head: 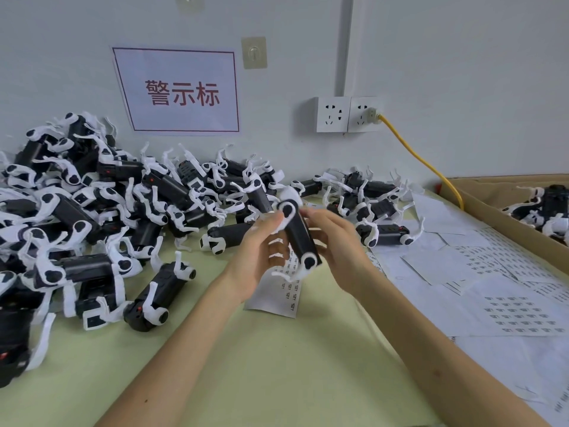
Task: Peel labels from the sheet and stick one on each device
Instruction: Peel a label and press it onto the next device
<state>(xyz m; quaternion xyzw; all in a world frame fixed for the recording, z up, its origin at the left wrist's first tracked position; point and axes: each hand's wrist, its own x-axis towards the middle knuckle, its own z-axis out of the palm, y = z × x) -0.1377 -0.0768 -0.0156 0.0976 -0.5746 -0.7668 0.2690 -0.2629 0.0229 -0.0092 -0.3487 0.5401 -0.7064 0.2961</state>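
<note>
Far to the left of the left hand (258,254), a heap of devices (77,211) lay tumbled on the pale green table (246,365) and against the wall, each one a black oblong body with white caps and thin white curved arms. Above the heap, we could read three red characters, 警示标, on a red-bordered white sign (181,90). The left hand was raised over the table, its fingers curled round the upper left side of one device (298,235), thumb beside the round white cap with its black centre. That device was held clear of the table between both hands, tilted, one capped end up toward the wall, the other down toward the person, with a white arm curling out beneath it. Under the hands, a label sheet (277,298) lay flat, showing rows of small dark labels; their print was too small for us to read. The right hand (335,245) gripped the device's right side, fingers bent against the black body. Beyond it on the wall, we saw two white sockets (332,114), a yellow cable (421,158) plugged into the right one. Right of that hand lay loose sheets (508,303) with label rows, and past them a cardboard box (492,217) holding more devices.
</note>
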